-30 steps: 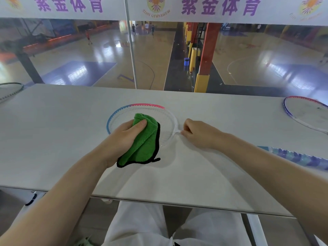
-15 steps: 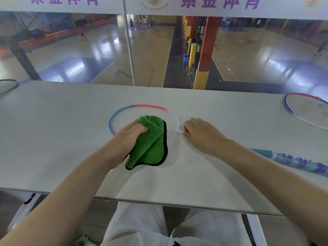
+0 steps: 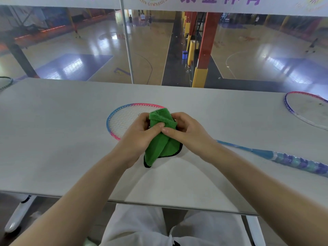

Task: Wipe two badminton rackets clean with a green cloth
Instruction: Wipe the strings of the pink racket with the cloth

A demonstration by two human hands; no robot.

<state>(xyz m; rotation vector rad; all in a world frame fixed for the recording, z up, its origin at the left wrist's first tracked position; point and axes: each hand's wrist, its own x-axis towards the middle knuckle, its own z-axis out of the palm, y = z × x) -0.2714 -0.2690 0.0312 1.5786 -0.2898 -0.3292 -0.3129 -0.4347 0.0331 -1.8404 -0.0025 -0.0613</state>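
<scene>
Both hands pinch the green cloth above the table: left hand on its left fold, right hand on its right, thumbs meeting at the middle. Directly beyond the cloth lies the strung head of the pink-and-blue racket; its shaft and wrapped handle run rightward and nearward, past the right forearm. The second racket lies well apart, far right of the cloth, so nearer the right hand.

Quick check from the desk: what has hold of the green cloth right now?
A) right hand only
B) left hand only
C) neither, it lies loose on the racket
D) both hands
D: the left hand and right hand both pinch the green cloth above the racket head.
</scene>
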